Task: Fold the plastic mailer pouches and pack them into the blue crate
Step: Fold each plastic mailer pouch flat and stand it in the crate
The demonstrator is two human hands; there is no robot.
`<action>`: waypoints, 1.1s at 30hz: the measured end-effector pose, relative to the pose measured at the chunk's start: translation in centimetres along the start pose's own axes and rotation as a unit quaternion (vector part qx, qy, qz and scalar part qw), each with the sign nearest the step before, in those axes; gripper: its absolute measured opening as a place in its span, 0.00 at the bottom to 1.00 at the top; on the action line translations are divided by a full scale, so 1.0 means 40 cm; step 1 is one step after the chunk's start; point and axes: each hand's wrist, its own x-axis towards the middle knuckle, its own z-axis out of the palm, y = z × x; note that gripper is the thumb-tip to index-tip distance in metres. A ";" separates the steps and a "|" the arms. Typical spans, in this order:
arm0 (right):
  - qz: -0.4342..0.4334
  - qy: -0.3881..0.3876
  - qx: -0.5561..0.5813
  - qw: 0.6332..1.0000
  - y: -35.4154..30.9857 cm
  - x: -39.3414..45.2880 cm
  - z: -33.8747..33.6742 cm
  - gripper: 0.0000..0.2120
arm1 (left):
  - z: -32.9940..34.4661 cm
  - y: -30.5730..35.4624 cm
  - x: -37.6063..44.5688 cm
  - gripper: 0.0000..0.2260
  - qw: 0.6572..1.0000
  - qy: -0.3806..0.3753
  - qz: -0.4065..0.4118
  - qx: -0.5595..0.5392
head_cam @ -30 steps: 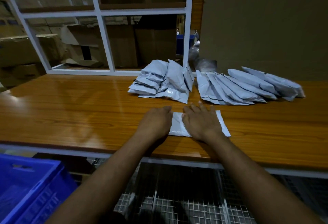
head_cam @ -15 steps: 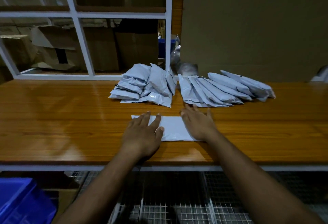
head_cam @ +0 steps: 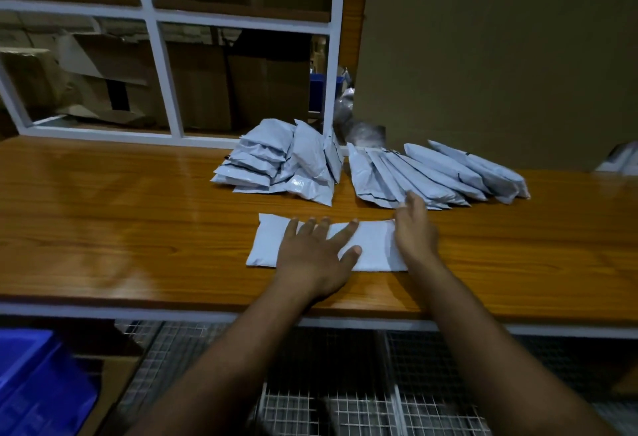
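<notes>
A long wooden table [head_cam: 103, 228] with a glossy orange-brown top runs across the view. Behind it stand a white shelf frame [head_cam: 331, 56] with cardboard boxes [head_cam: 103, 83] on the left and a tall brown cardboard sheet [head_cam: 500, 56] on the right. Wire mesh [head_cam: 345, 401] lies below the table's front edge. A corner of the blue crate [head_cam: 38, 384] shows at the bottom left, lower than the table.

At the back of the table lie two groups of pale grey mailer pouches: a heaped pile [head_cam: 286, 163] on the left and a fanned row [head_cam: 435, 173] on the right.

Nearer the front edge, one mailer pouch [head_cam: 269, 242] lies flat. The left hand [head_cam: 310, 256] presses on its middle with fingers spread straight. The right hand [head_cam: 412, 232] sits at its right end, fingers extended; whether they grip the edge cannot be told.
</notes>
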 end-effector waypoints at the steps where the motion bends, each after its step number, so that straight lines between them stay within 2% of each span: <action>1: -0.004 -0.005 -0.003 1.000 0.004 0.007 -0.008 0.22 | 0.001 0.003 0.000 0.27 1.000 -0.005 -0.007 0.006; 3: -0.048 -0.048 -0.108 0.992 0.012 0.018 -0.015 0.22 | -0.001 0.008 0.006 0.28 0.999 -0.014 -0.018 0.023; 5: -0.092 -0.088 -0.302 0.945 0.029 0.021 -0.017 0.26 | -0.002 0.012 0.005 0.28 0.999 -0.022 -0.026 0.039; 7: -0.102 -0.108 -0.429 0.891 0.041 0.018 -0.022 0.29 | -0.005 0.013 0.004 0.29 0.998 -0.024 -0.027 0.046; 9: -0.107 -0.108 -0.502 0.851 0.035 0.013 -0.024 0.30 | -0.013 0.016 0.007 0.29 0.998 -0.016 -0.029 0.045; 12: -0.176 -0.061 -0.596 0.781 0.012 0.000 -0.014 0.29 | -0.023 0.040 0.018 0.27 0.999 0.023 -0.008 0.029; 13: -0.189 -0.057 -0.602 0.773 0.013 0.001 -0.011 0.29 | -0.021 0.054 0.024 0.26 0.999 0.043 0.001 0.006; 14: -0.185 -0.062 -0.592 0.782 0.016 0.002 -0.012 0.30 | -0.018 0.070 0.030 0.25 0.998 0.060 0.011 -0.022; 17: -0.083 -0.083 -0.488 0.865 0.054 0.011 -0.022 0.33 | 0.007 0.102 0.047 0.24 0.994 0.095 0.020 -0.056; 19: -0.035 -0.058 -0.371 0.926 0.060 0.009 -0.039 0.33 | 0.026 0.105 0.053 0.24 0.992 0.105 0.011 -0.067; 21: -0.039 -0.004 -0.222 0.974 0.050 0.002 -0.053 0.26 | 0.035 0.107 0.058 0.24 0.993 0.105 0.002 -0.061; 23: -0.038 0.048 -0.068 0.996 0.025 0.005 -0.062 0.21 | 0.034 0.118 0.062 0.25 0.996 0.081 -0.012 -0.031; 26: -0.002 0.051 0.166 0.985 -0.019 0.033 -0.054 0.19 | 0.018 0.138 0.065 0.25 0.999 0.016 -0.047 -0.003; 27: 0.023 0.024 0.264 0.964 -0.033 0.037 -0.042 0.19 | 0.015 0.140 0.064 0.25 0.998 0.008 -0.050 -0.020; 29: 0.096 -0.045 0.427 0.898 -0.056 0.026 -0.013 0.21 | 0.014 0.137 0.054 0.26 0.997 0.009 -0.049 -0.060; 30: 0.124 -0.066 0.467 0.873 -0.056 0.017 0.003 0.23 | 0.011 0.131 0.048 0.27 0.995 0.014 -0.043 -0.088; 31: 0.137 -0.076 0.475 0.866 -0.047 0.010 0.019 0.25 | 0.007 0.119 0.049 0.27 0.990 0.014 -0.040 -0.133; 32: 0.136 -0.083 0.461 0.873 -0.038 0.002 0.032 0.26 | -0.001 0.108 0.050 0.28 0.979 0.006 -0.045 -0.200; 33: 0.120 -0.085 0.415 0.898 -0.027 0.002 0.045 0.27 | -0.012 0.093 0.053 0.28 0.956 -0.002 -0.052 -0.289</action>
